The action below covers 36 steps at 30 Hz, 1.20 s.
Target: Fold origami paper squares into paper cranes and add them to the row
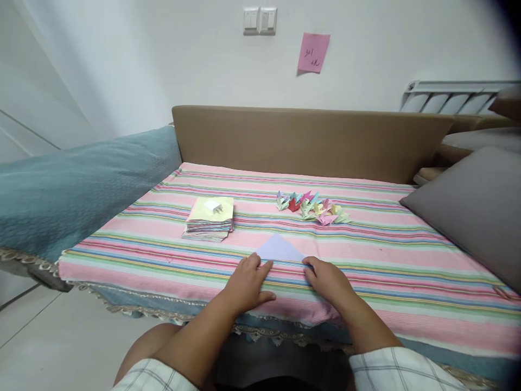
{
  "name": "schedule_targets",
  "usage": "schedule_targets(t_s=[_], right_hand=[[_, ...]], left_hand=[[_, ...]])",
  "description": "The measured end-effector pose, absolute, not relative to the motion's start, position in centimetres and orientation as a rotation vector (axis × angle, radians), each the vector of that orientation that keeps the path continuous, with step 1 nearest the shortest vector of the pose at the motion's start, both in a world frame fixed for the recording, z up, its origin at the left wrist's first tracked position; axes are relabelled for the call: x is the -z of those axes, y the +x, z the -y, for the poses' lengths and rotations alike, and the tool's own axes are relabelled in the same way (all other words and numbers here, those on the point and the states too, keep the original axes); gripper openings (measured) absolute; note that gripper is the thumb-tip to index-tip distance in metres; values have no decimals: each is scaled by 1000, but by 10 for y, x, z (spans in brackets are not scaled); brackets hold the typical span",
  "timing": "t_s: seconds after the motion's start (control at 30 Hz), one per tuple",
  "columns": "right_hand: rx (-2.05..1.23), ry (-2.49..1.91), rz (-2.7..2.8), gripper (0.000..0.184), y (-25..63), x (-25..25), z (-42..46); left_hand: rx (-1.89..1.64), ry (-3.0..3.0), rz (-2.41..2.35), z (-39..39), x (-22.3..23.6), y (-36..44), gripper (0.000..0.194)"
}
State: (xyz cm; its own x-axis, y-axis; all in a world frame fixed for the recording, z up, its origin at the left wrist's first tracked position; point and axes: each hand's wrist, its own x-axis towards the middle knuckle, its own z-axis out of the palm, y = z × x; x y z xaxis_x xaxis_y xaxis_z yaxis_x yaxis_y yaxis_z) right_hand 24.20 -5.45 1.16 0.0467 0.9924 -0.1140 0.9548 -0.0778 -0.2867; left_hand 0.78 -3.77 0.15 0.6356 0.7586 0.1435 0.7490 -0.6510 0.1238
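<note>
Left grip [246, 279]: fingers loosely spread, tips at the left corner of the lavender paper [279, 250].
Right grip [329, 277]: thumb near forefinger at the right corner; cannot tell whether pinching.
Lavender paper: on striped cloth [374, 253], just beyond and between both grips.
Paper stack [209, 228]: beyond left grip, leftward, white plug [213, 206] atop.
Folded figures [308, 210]: beyond right grip.

We read this as home, likely sitting room. We see wide sofa [134, 255] with padded brown backrest [285, 140], seat spread with striped cloth [366, 247], blue-green quilted cover [97, 171] with lacy trim [25, 257] over one side. Big grey cushion [472, 203] at right. Behind, we see plain white wall [142, 60] with household light switches [259, 21], handwritten pink note [313, 52], white radiator [458, 87]. Below us, pale floor tiles [69, 342].
</note>
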Motion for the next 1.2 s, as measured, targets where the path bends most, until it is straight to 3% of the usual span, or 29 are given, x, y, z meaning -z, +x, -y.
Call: schedule_targets(t_s=[0.1, 0.2, 0.3, 0.5, 0.73, 0.93, 1.07, 1.2], right_hand=[[-330, -2093, 2072, 30, 238, -9, 55], [-33, -2031, 2078, 26, 227, -2, 58], [126, -1968, 2041, 33, 215, 6, 61], [112, -1791, 2156, 48, 200, 21, 58], [82, -1881, 2096, 39, 207, 14, 57], [47, -1985, 1999, 27, 236, 12, 59], [-29, -2049, 2033, 29, 253, 12, 58], [-97, -2065, 2085, 32, 256, 9, 58]], left_hand=[[-300, 2770, -1374, 39, 0, 14, 83], [-341, 2769, -1461, 39, 3, 24, 86], [-353, 2754, -1517, 38, 5, 32, 89], [-356, 2727, -1535, 36, 8, 33, 86], [-328, 2713, -1538, 32, 5, 31, 85], [-261, 2657, -1657, 30, -8, 17, 65], [-199, 2593, -1765, 26, -15, 5, 41], [-204, 2542, -1799, 21, -20, -3, 31]])
